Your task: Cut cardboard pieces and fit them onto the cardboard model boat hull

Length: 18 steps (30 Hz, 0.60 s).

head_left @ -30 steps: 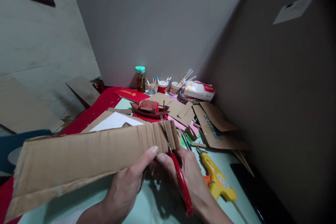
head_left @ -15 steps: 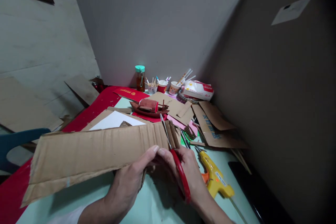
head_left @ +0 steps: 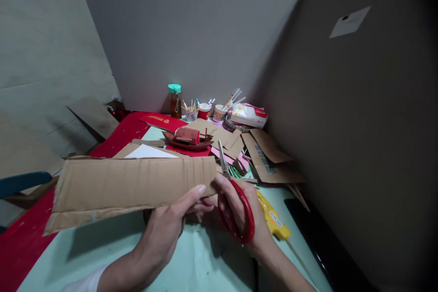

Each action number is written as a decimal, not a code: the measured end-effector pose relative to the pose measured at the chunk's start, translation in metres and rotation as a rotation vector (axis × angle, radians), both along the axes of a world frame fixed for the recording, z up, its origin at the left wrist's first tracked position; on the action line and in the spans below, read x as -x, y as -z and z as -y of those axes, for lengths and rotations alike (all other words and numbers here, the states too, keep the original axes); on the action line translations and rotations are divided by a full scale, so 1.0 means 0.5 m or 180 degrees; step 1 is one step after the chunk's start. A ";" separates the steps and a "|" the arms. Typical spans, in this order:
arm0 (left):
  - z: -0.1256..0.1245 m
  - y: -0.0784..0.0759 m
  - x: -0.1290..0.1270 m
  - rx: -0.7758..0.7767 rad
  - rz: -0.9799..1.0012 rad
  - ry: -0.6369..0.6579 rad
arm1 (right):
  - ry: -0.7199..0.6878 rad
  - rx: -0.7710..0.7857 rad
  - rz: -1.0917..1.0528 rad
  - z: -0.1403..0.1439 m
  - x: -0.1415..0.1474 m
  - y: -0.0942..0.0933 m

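Note:
A long piece of corrugated cardboard is held up over the table, with my left hand closed on its lower right edge, thumb on top. My right hand is closed around the red-handled scissors. Their blades point up and away, just beyond the cardboard's right end, and look closed together. My right fingertips are close to that end; whether they also pinch a cut strip is hidden. Behind the cardboard stands a reddish-brown model boat.
A yellow glue gun lies right of my right hand, near a black flat object. Cardboard sheets are stacked at the right. Along the back stand a bottle, paper cups and a tissue pack.
The scissors have moved off the cardboard to beyond its right end. The narrow strip at that end no longer shows on the sheet. The view has shifted slightly.

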<state>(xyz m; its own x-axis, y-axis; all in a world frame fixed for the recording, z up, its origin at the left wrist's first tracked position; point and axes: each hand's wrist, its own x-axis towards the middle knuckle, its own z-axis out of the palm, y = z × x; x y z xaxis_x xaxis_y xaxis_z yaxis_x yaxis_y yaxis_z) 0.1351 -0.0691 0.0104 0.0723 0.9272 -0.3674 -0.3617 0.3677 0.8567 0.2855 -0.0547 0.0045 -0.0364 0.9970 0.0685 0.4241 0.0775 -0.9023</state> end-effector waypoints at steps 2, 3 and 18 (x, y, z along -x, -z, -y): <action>-0.005 -0.013 0.011 0.0036 0.0147 -0.0232 | 0.0067 0.0041 0.0320 -0.001 -0.023 -0.008; -0.006 -0.018 0.019 0.0026 0.0201 -0.0336 | 0.0095 0.0033 0.0519 0.001 -0.036 -0.012; 0.026 -0.017 0.163 0.0064 0.0352 -0.0397 | 0.0147 -0.0768 0.2615 0.017 -0.080 0.059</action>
